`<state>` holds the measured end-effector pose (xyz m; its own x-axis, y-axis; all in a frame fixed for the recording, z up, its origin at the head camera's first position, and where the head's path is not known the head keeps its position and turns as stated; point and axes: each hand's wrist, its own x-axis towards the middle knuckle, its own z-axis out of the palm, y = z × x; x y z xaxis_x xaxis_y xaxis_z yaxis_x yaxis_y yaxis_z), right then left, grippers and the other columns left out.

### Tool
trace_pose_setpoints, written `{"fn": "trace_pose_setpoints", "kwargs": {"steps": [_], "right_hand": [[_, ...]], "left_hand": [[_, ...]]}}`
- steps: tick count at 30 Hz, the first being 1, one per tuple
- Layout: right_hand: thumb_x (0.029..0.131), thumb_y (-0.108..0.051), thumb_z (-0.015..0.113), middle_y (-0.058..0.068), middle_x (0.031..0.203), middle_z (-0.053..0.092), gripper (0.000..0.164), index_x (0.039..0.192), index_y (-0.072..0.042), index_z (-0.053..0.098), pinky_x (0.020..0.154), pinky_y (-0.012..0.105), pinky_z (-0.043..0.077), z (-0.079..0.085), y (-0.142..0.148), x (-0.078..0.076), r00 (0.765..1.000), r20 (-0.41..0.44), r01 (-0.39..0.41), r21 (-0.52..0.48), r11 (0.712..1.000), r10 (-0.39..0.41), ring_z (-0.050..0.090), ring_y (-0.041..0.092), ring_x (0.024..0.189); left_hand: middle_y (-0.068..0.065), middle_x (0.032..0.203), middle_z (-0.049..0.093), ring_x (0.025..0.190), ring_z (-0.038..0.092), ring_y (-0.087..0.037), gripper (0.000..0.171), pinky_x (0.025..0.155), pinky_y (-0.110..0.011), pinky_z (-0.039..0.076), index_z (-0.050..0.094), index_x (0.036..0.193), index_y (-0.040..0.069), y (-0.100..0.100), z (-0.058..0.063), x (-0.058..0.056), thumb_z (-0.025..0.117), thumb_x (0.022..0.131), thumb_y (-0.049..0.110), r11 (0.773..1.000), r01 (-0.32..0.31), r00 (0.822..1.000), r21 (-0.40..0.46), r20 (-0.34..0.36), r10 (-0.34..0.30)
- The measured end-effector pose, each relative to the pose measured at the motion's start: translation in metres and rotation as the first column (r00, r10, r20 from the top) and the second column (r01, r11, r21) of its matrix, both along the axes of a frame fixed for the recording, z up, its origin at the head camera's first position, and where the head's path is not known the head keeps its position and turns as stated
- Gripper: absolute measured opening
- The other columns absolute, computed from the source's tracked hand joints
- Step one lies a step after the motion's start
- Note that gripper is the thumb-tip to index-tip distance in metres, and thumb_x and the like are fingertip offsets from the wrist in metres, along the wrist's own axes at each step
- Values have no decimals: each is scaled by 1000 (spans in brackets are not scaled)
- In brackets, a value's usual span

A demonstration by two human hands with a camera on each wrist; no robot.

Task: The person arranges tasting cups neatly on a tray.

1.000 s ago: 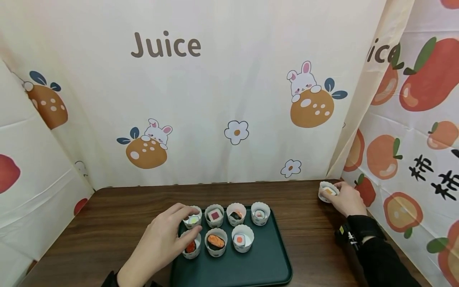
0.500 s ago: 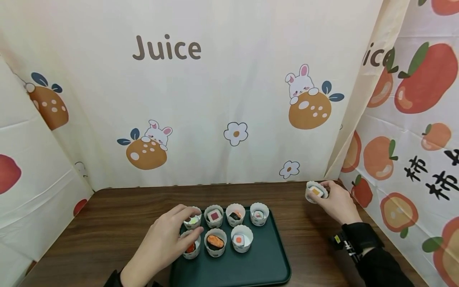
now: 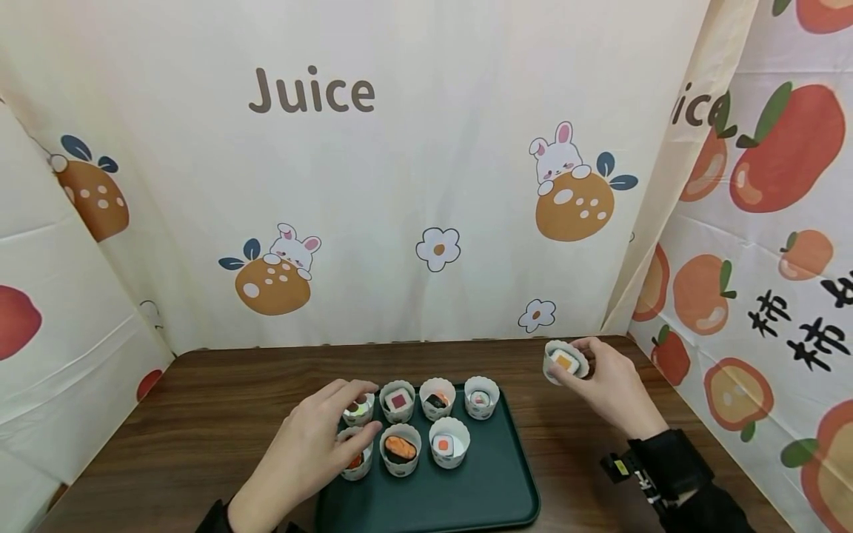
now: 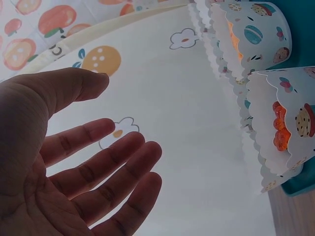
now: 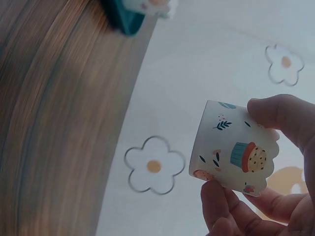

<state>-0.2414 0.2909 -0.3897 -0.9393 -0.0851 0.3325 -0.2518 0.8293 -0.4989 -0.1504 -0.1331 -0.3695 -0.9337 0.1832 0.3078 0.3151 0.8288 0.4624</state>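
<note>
My right hand (image 3: pixel 616 385) pinches a scallop-edged paper baking cup (image 5: pixel 234 147) between thumb and fingers, above the table to the right of the tray. A white sushi piece with a yellow centre (image 3: pixel 565 361) lies in that cup. On the dark green tray (image 3: pixel 493 481) stand several similar cups with toy-like sushi, among them an orange-topped piece (image 3: pixel 401 448) and a white piece with an orange-red centre (image 3: pixel 444 445). My left hand (image 3: pixel 313 437) hovers over the tray's left cups with fingers spread, partly hiding them. Orange roe (image 4: pixel 280 127) shows inside one cup in the left wrist view.
The brown wooden table (image 3: pixel 200 437) carries the tray near its front middle. Printed curtains hang behind it (image 3: pixel 373 185) and along the right side (image 3: pixel 753 311), close to the right arm.
My right hand has carried its cup leftward from the table's far right corner, nearer the tray. The left hand has stayed almost in place over the left cups.
</note>
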Motion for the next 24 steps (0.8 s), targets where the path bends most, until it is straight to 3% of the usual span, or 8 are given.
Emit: {"fn": "trace_pose_setpoints", "kwargs": {"steps": [6,15,24], "right_hand": [[95,-42,82,10,106,71,54,129,-3,65,65,24,47,5,-12,13,1000,-12,-26,-8,1000,26,58,15,80],[95,-40,83,8,111,72,51,129,-7,65,69,23,53,10,-29,29,996,-36,-82,-58,995,80,63,10,83],[93,-37,85,4,108,70,51,130,-8,65,68,22,54,16,-44,41,991,-42,-127,-88,988,123,61,7,81]], "left_hand": [[6,112,74,97,71,-10,41,85,-37,65,73,128,27,2,0,0,89,90,29,1000,6,1000,0,-2,-6],[9,106,71,89,66,-5,45,73,-24,57,72,131,26,7,-4,-3,89,89,27,998,59,998,3,-21,-59],[9,102,68,86,59,-4,49,75,-23,57,70,135,25,18,-3,-6,88,90,25,994,106,994,22,-4,-106]]}}
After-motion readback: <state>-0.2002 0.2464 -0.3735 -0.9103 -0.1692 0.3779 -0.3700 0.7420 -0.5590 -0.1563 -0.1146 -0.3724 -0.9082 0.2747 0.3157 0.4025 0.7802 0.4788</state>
